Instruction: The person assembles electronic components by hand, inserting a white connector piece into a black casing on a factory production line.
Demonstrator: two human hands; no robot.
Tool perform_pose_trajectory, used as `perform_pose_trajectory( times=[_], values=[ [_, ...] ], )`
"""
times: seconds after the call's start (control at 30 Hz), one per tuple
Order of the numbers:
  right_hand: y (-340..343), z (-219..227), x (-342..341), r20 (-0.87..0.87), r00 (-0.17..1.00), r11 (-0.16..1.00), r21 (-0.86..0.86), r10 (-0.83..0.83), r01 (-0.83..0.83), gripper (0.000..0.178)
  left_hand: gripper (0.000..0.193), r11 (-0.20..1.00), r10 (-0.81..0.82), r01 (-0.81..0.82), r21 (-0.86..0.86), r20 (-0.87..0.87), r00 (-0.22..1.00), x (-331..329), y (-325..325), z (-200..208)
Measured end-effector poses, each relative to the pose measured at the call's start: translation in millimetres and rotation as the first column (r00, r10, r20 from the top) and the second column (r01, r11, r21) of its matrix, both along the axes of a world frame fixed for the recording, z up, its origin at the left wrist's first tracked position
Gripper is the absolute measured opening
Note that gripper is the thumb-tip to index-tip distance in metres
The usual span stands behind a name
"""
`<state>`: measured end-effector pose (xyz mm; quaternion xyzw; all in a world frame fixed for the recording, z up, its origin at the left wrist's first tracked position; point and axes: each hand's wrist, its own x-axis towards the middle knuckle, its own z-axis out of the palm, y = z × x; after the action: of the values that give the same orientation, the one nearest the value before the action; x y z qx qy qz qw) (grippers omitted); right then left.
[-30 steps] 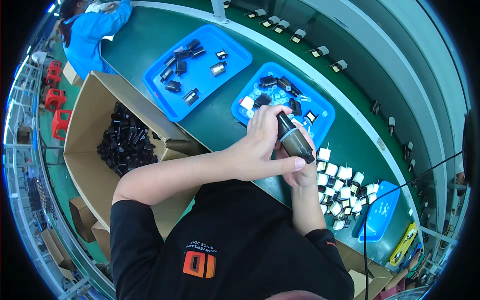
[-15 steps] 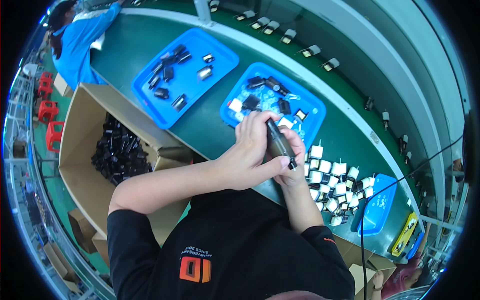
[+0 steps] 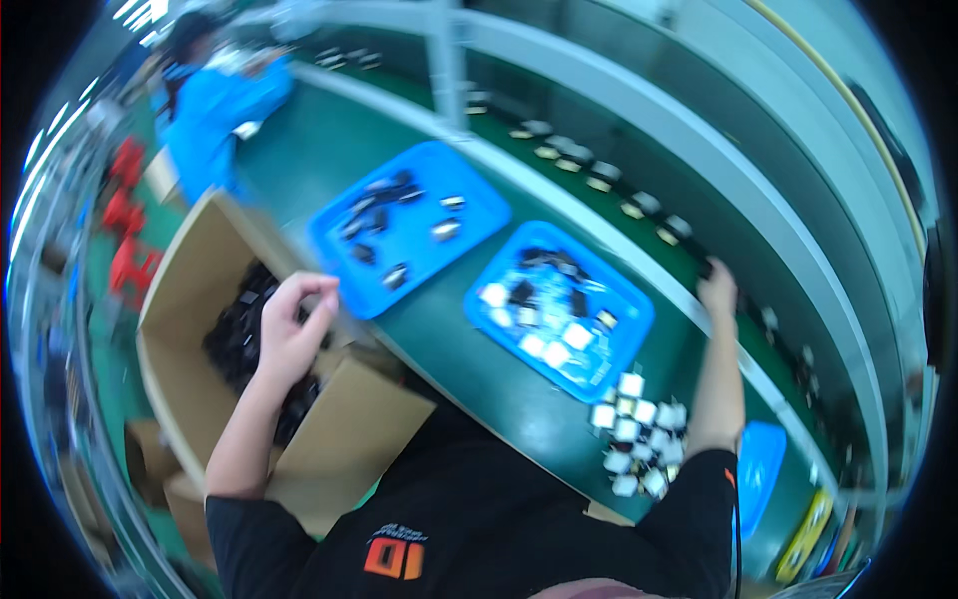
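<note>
A big brown cardboard box [image 3: 190,299] stands open on the left — small black parts lie inside it; smaller brown boxes [image 3: 150,459] sit below it by the floor; little white square packs [image 3: 639,429] lie bunched on the green table.

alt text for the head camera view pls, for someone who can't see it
Seen from above, a person at a green workbench spreads both arms: the left hand hovers over a cardboard box of small black parts, while the right hand reaches to the conveyor beyond. Two blue trays of parts and a cluster of small white parts lie between.
</note>
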<state>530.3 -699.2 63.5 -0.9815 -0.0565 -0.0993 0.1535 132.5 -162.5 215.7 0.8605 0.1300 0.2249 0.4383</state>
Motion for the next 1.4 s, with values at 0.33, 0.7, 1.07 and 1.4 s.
perform_pose_trajectory(
  times=[0.33,0.7,1.07,1.4],
  values=[
    [80,-45,78,0.05,0.968,0.959,0.158,-0.245,0.234,0.06,0.041,0.988,0.156,-0.102,0.118,-0.695,0.702,-119,124,-192],
    [61,-5,17,-0.093,0.992,0.326,0.938,-0.084,0.115,0.045,0.055,0.864,0.484,-0.221,0.453,-0.623,0.615,-49,177,-249],
    [90,59,-222,-0.16,0.977,-0.435,0.877,0.138,0.205,0.047,0.026,0.621,0.632,0.102,0.777,-0.573,0.522,-21,204,-260],
    [181,79,-270,-0.002,0.938,-0.009,1.0,0.346,0.005,0.03,0.036,0.957,0.148,-0.111,0.269,-0.121,0.982,-44,135,-95]
  ],
)
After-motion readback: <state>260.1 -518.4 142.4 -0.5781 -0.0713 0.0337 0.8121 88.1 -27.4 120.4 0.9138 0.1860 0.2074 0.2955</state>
